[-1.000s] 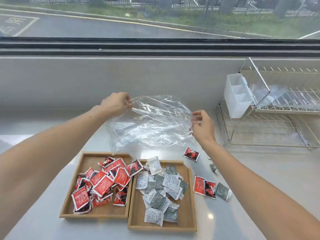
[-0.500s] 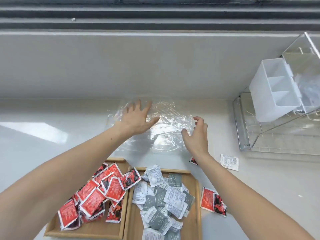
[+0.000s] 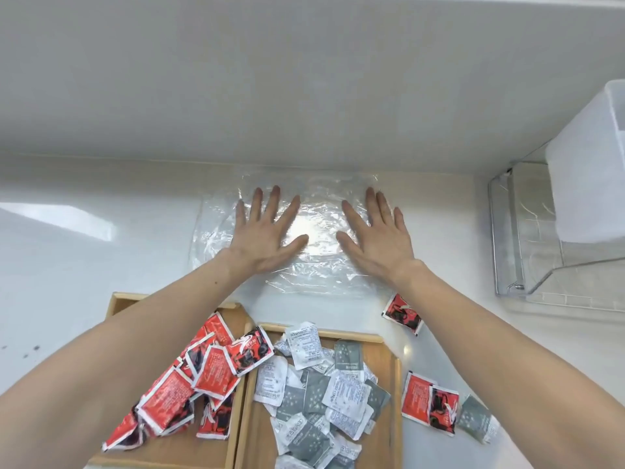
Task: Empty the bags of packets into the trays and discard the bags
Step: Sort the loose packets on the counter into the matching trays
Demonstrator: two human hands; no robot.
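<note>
A clear plastic bag [image 3: 318, 272] lies flat on the white counter by the back wall. My left hand [image 3: 265, 233] and my right hand [image 3: 375, 236] rest palm-down on it, fingers spread, holding nothing. Nearer to me stand two wooden trays side by side. The left tray [image 3: 118, 304] holds several red packets [image 3: 211, 367]. The right tray [image 3: 390, 367] holds several grey and white packets [image 3: 314, 397]. Loose red packets [image 3: 404, 314] and a grey packet [image 3: 475, 421] lie on the counter right of the trays.
A metal dish rack [image 3: 507, 231] with a white plastic holder [image 3: 588, 184] stands at the right. The white wall below the window rises just behind the bag. A few dark specks mark the counter at far left.
The bag was held up in the air between both hands; now it lies flat on the counter with both palms pressed open on it. The view has tilted down.
</note>
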